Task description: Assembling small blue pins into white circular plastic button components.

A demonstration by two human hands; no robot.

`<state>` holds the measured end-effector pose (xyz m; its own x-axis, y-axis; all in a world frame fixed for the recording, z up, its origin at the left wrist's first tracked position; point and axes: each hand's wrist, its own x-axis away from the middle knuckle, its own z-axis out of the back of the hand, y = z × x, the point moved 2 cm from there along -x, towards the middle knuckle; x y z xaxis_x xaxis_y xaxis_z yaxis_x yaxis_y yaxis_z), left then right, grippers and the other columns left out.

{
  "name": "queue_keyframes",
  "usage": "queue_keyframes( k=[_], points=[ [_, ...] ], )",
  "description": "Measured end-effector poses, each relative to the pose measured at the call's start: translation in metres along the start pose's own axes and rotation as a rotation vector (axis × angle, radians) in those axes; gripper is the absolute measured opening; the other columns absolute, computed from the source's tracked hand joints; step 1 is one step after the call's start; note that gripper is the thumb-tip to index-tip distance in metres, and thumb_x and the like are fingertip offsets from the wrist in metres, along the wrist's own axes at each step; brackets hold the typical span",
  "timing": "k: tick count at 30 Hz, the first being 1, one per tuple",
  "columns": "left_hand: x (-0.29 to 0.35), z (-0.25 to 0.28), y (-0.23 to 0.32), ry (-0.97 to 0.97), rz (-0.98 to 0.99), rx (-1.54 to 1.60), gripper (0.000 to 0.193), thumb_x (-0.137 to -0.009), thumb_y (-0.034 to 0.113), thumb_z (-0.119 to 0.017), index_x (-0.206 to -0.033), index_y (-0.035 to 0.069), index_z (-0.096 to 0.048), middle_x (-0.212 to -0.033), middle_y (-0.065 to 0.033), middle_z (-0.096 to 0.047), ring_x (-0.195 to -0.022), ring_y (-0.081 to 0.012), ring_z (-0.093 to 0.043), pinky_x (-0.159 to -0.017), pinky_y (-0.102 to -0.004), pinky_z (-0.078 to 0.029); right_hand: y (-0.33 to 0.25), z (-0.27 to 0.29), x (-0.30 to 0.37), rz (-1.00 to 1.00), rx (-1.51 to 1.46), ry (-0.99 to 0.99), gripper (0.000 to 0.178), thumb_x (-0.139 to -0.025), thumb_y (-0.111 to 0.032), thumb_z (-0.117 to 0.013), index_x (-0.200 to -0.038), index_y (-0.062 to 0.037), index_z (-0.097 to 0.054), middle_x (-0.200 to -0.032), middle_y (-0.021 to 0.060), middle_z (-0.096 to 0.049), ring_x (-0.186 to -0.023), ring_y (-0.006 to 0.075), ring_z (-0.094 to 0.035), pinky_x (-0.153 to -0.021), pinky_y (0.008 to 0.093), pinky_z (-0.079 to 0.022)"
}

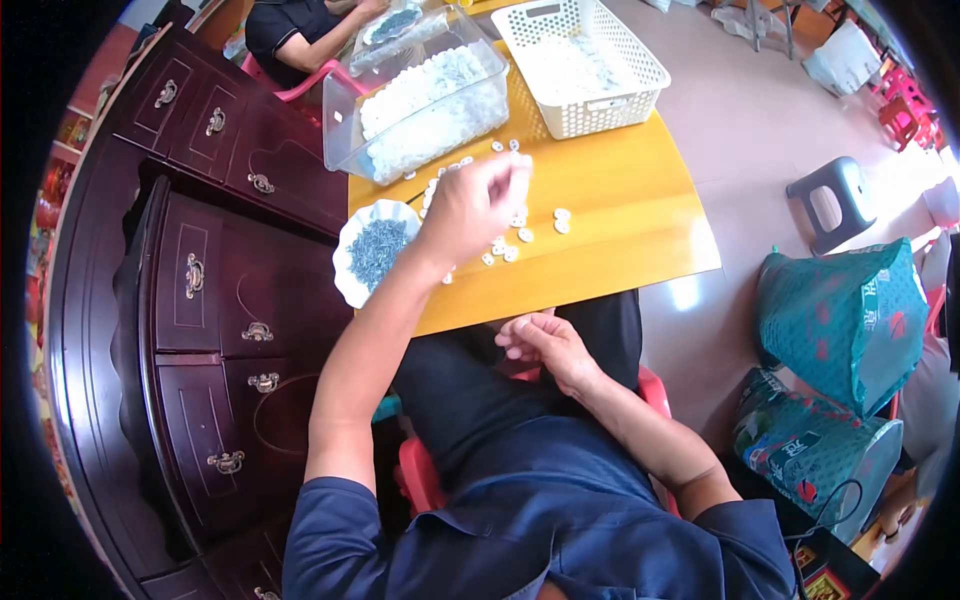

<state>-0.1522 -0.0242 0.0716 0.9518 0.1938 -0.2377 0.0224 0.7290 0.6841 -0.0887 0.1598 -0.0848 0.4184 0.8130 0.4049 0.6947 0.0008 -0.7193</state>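
Observation:
My left hand (476, 203) is raised over the yellow table (620, 200), fingers pinched together above a scatter of small white round pieces (510, 245); what it pinches is too small to tell. A white scalloped dish (345, 262) filled with small grey metal parts sits just left of that hand at the table's corner. My right hand (545, 343) rests low at the table's near edge over my lap, fingers curled, with nothing visible in it.
A clear plastic bin (340, 130) full of white pieces and a white perforated basket (640, 75) stand at the table's far side. Another person's arm (320, 40) is across the table. A dark wooden cabinet (200, 300) stands left; a grey stool (835, 200) and green bags (850, 320) right.

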Motion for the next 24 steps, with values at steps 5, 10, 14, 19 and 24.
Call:
queue_keyframes(
  k=[5, 10, 14, 19, 24],
  points=[
    [-0.046, 0.012, 0.016, 0.367, -0.2, 0.255, 0.026, -0.096, 0.009, -0.065, -0.121, 0.002, -0.067, -0.091, -0.0012, -0.071, -0.074, -0.0049, -0.059, -0.061, -0.025, -0.048, -0.004, 0.0, -0.001, 0.004, -0.007, -0.003, 0.025, -0.105, -0.025, -0.058, -0.108, -0.005, -0.071, -0.101, 0.0031, -0.074, -0.082, 0.0074, -0.064, -0.078, 0.0232, -0.052],
    [0.014, -0.003, -0.01, 0.024, -0.12, -0.151, 0.025, -0.092, 0.008, -0.068, -0.116, 0.004, -0.069, -0.092, -0.0094, -0.072, -0.073, -0.0173, -0.066, -0.067, -0.0305, -0.054, -0.011, 0.003, 0.001, 0.006, -0.081, 0.013, 0.024, -0.103, -0.025, -0.06, -0.107, -0.0043, -0.071, -0.102, 0.0023, -0.074, -0.081, 0.0069, -0.061, -0.078, 0.0223, -0.049],
    [0.076, -0.019, -0.053, 0.001, 0.086, -0.235, 0.024, -0.091, 0.014, -0.065, -0.113, 0.006, -0.07, -0.098, -0.016, -0.07, -0.082, -0.0352, -0.07, -0.073, -0.0415, -0.057, -0.012, 0.001, 0.0, -0.027, -0.067, -0.002, 0.023, -0.102, -0.023, -0.06, -0.108, -0.0036, -0.071, -0.101, 0.0033, -0.074, -0.083, 0.0075, -0.061, -0.08, 0.0223, -0.049],
    [0.109, -0.037, -0.056, 0.041, 0.025, -0.424, 0.03, -0.091, 0.02, -0.067, -0.117, 0.006, -0.067, -0.104, -0.0143, -0.065, -0.083, -0.0344, -0.068, -0.072, -0.045, -0.056, -0.011, 0.002, -0.002, -0.021, -0.083, 0.026, 0.02, -0.104, -0.021, -0.058, -0.108, -0.0046, -0.07, -0.101, 0.0056, -0.075, -0.082, 0.009, -0.067, -0.08, 0.0241, -0.055],
    [0.128, -0.044, -0.049, 0.078, 0.029, -0.416, 0.034, -0.087, 0.022, -0.072, -0.116, 0.005, -0.067, -0.102, -0.012, -0.063, -0.088, -0.0345, -0.067, -0.072, -0.0433, -0.055, -0.016, 0.0, 0.002, 0.018, -0.067, 0.039, 0.019, -0.101, -0.02, -0.061, -0.101, -0.0042, -0.072, -0.096, 0.0029, -0.073, -0.079, 0.0077, -0.062, -0.078, 0.0247, -0.053]
  ],
)
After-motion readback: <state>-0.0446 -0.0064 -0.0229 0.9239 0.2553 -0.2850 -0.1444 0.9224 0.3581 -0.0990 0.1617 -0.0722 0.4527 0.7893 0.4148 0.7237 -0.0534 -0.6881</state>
